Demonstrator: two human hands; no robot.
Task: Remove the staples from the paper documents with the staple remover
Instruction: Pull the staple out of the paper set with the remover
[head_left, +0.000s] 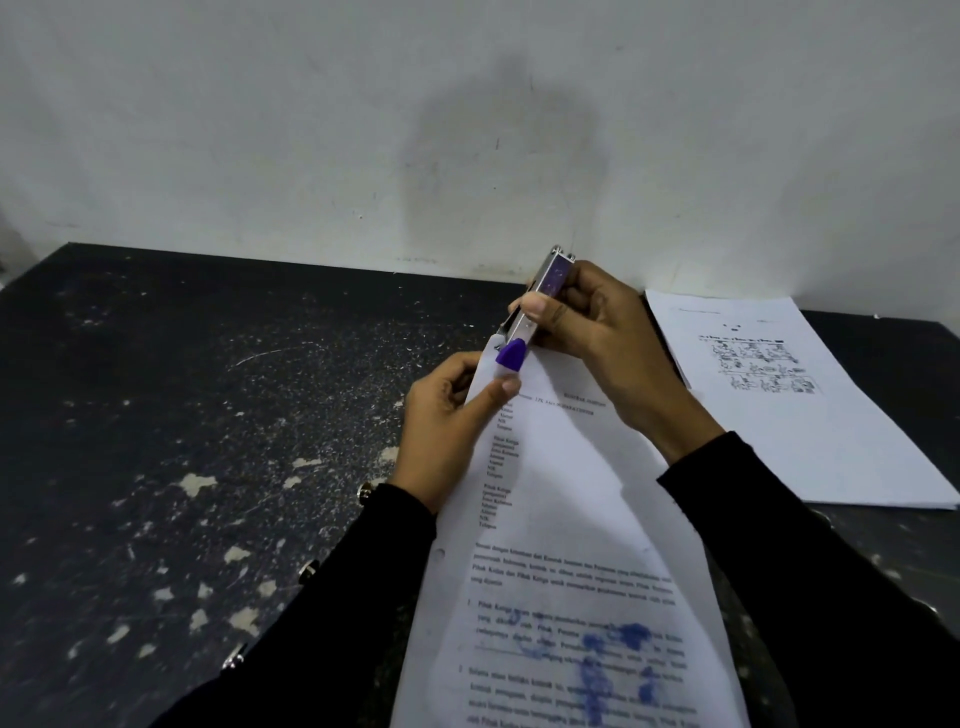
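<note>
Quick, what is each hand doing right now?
Left hand: closed, pinching the document near its top corner.
Right hand: closed around the staple remover.

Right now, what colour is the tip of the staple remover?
Purple, on the staple remover tip at the paper's top corner; head view.

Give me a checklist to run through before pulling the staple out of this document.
1. Left hand pinches the document near its top corner: ok.
2. Right hand grips the staple remover: ok.
3. Remover's purple tip sits at that corner: ok.
4. Tip hooked under the staple: cannot tell, staple not visible.
5. Other paper stack lies apart on the table: ok.
</note>
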